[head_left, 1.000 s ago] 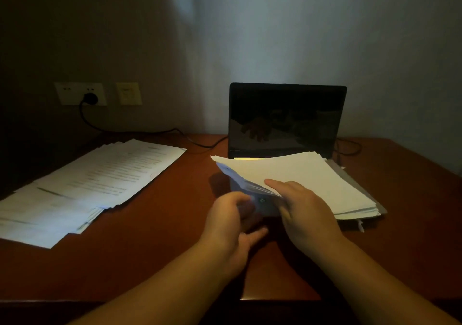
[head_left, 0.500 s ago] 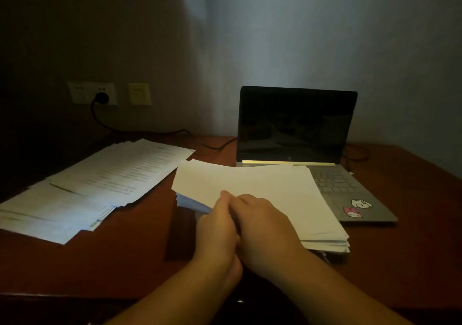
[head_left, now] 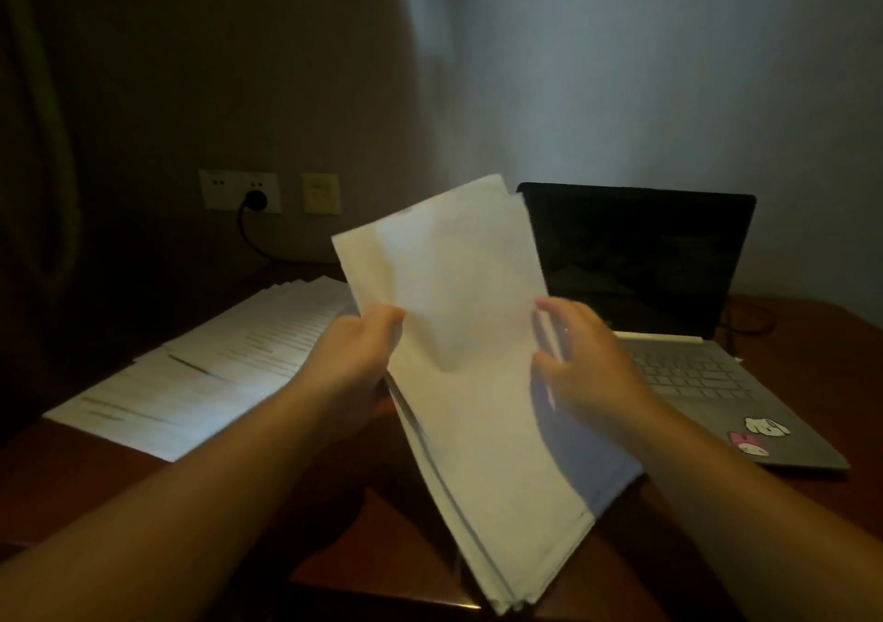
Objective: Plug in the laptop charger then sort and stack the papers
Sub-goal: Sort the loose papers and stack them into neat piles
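Half a second ago the stack of blank papers (head_left: 478, 382) lay flat on the desk in front of the laptop; now it is lifted clear and tilted steeply, its top edge raised toward the wall and its lower corner hanging over the desk's near edge. The wooden desk (head_left: 119, 478) spans the lower view. On its left side lies a spread of printed sheets (head_left: 215, 363), fanned out and overlapping, well apart from the held stack. The open silver laptop (head_left: 693, 373) sits on the right with its screen dark and two cartoon stickers (head_left: 759, 435) on the palm rest. The left hand (head_left: 358, 349) grips the stack's left edge, thumb across the front sheet. The right hand (head_left: 587, 358) holds the right edge, fingers curled round the side. On the wall, a black charger plug (head_left: 255, 201) sits in the socket plate (head_left: 239, 190), its cable running down toward the desk.
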Demonstrator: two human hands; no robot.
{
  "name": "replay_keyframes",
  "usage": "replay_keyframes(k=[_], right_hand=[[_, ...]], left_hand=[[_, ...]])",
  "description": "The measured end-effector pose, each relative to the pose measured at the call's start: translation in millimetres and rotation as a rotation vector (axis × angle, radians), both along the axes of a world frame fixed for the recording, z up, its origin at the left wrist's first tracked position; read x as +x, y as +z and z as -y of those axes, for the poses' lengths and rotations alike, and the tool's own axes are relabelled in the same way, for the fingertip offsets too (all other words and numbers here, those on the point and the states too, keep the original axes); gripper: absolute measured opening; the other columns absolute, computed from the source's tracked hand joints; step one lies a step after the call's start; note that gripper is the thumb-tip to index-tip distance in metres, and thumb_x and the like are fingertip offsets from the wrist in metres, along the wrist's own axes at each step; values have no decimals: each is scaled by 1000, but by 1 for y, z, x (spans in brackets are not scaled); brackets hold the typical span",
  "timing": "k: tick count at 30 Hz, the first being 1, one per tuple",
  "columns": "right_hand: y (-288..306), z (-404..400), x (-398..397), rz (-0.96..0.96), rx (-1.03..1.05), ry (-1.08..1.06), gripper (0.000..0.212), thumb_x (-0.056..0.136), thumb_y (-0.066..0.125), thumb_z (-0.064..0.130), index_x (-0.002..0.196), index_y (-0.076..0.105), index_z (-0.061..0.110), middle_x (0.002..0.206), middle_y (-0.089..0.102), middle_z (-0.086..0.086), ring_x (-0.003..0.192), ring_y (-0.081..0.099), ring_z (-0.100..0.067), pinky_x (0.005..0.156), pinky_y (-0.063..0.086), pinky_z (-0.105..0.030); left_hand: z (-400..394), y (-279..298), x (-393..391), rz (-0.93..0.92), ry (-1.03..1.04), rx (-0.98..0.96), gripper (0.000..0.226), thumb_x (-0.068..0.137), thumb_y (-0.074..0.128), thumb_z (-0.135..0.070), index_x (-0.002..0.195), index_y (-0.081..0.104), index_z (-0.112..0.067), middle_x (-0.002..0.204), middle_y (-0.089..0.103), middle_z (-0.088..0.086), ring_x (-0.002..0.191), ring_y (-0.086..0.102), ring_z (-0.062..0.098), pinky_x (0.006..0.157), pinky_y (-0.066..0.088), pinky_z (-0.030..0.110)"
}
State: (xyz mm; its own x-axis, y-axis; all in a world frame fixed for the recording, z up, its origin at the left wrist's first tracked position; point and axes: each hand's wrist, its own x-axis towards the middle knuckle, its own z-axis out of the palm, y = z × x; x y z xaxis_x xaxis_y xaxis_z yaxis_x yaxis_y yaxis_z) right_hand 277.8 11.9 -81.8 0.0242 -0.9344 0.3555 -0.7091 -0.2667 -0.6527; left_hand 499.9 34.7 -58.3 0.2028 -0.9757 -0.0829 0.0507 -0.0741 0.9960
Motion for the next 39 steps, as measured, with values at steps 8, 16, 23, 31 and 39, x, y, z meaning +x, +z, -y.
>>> replay_keyframes(k=[8, 16, 23, 31, 39], right_hand=[[47, 21, -6, 573, 419, 253, 27, 94, 55, -2, 119, 64, 4, 106, 74, -8, 92, 72, -21, 69, 57, -24], [58, 6, 36, 702, 130, 196, 29, 96, 54, -1, 110, 66, 21, 98, 73, 3, 80, 71, -10, 59, 54, -22], [62, -3, 63, 765, -9, 170, 34, 97, 55, 3, 96, 64, 36, 94, 71, 15, 86, 67, -7, 66, 51, -23], [31, -13, 70, 785, 3, 251, 33, 95, 59, 6, 108, 61, 36, 98, 73, 14, 89, 70, -7, 62, 56, -23], [8, -18, 76, 844, 130, 269, 32, 93, 64, 20, 124, 59, 26, 111, 73, 5, 101, 70, -17, 84, 58, -40]], left_hand=[[15, 21, 39, -8, -103, -163, 26, 102, 48, -20, 122, 60, -8, 110, 71, 13, 93, 73, 24, 80, 60, 37], [8, 61, 55, -49, 44, -386, 20, 93, 66, -33, 112, 58, -33, 108, 66, -3, 95, 67, 20, 69, 57, 29], [-2, 12, 64, 78, 191, -346, 44, 94, 63, -36, 133, 53, -20, 112, 65, -6, 105, 64, 22, 84, 57, 41], [-15, -6, 62, 242, 316, -445, 41, 96, 59, -39, 133, 46, -29, 105, 55, -20, 95, 59, 6, 69, 51, 23], [-24, -45, 59, 384, 328, -394, 27, 93, 62, -41, 109, 42, -33, 98, 52, -22, 85, 61, 4, 56, 52, 16]])
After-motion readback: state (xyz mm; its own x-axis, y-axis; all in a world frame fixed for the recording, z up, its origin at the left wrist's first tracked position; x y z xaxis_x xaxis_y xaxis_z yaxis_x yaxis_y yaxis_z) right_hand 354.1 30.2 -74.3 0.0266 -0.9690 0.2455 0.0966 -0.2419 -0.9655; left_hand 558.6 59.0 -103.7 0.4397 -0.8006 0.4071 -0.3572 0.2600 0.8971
